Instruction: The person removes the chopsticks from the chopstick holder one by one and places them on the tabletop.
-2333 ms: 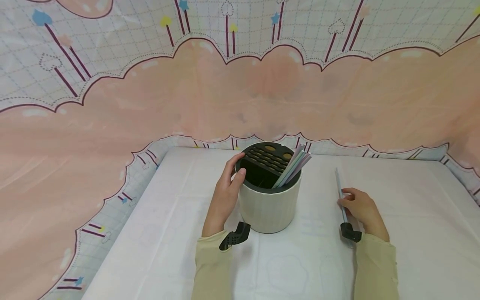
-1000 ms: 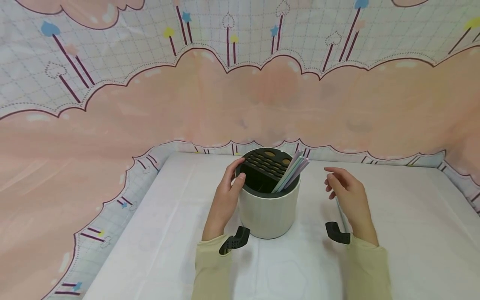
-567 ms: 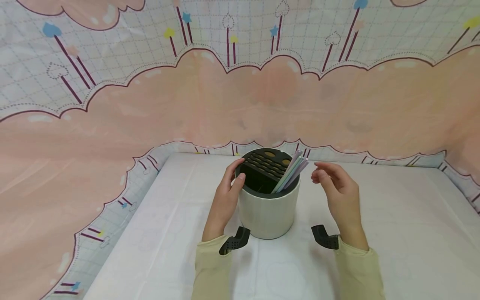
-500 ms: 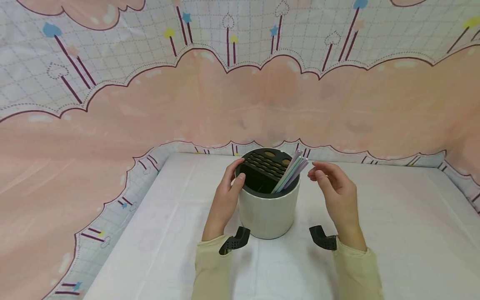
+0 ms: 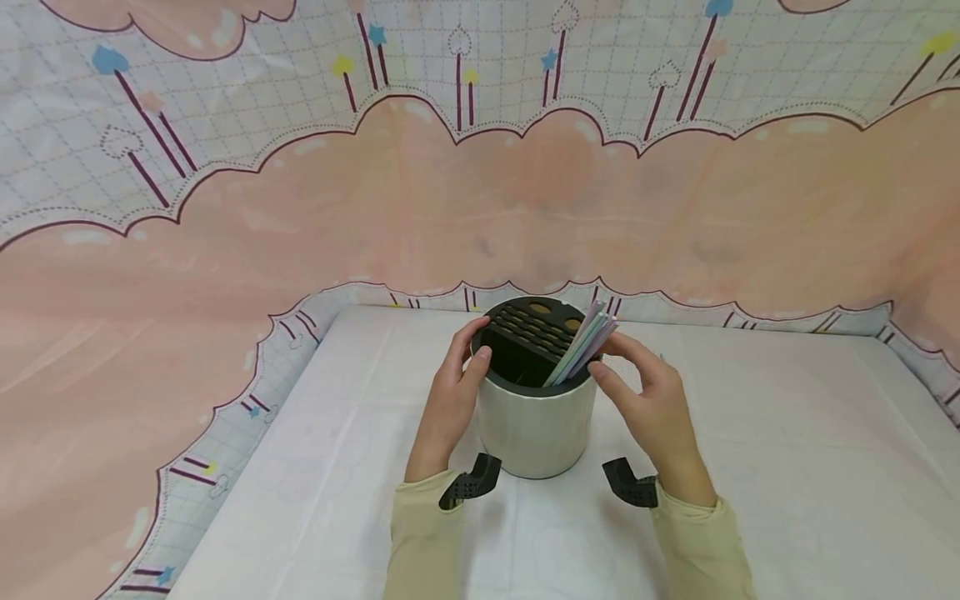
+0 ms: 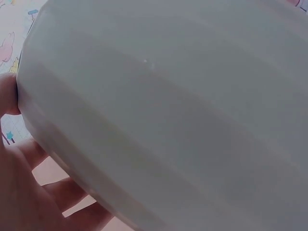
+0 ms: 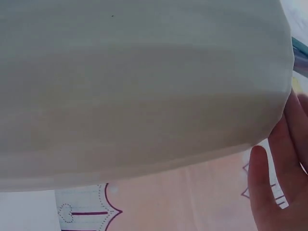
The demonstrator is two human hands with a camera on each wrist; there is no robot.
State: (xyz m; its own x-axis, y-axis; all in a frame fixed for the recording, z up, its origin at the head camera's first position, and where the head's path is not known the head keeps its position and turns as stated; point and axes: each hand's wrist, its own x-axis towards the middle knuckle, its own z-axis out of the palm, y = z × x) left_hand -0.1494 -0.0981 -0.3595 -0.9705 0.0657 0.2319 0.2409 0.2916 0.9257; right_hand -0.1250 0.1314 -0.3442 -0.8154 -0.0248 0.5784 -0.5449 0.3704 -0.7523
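Note:
An off-white round pen holder (image 5: 534, 433) stands upright on the table, its black slotted top insert (image 5: 517, 329) facing up. Several slim pastel sticks (image 5: 579, 350) lean out of its open compartment toward the right. My left hand (image 5: 448, 396) grips the holder's left side, thumb over the near rim and fingers round the outside. On the opposite side my right hand (image 5: 656, 408) holds the rim close beside the sticks, thumb in front and forefinger behind. The holder's pale wall (image 7: 144, 96) fills most of the right wrist view, with fingers (image 7: 286, 159) round its upper edge.
White cloth covers the table (image 5: 795, 433). Just behind my right hand shows the tip of a thin stick (image 5: 662, 357), the rest hidden by that hand. A peach and white patterned curtain (image 5: 480, 200) hangs at the back and left.
My right hand has let go of a thin pale-blue stick on the table at right, then moved left to the holder's rim. My left hand has kept its grip.

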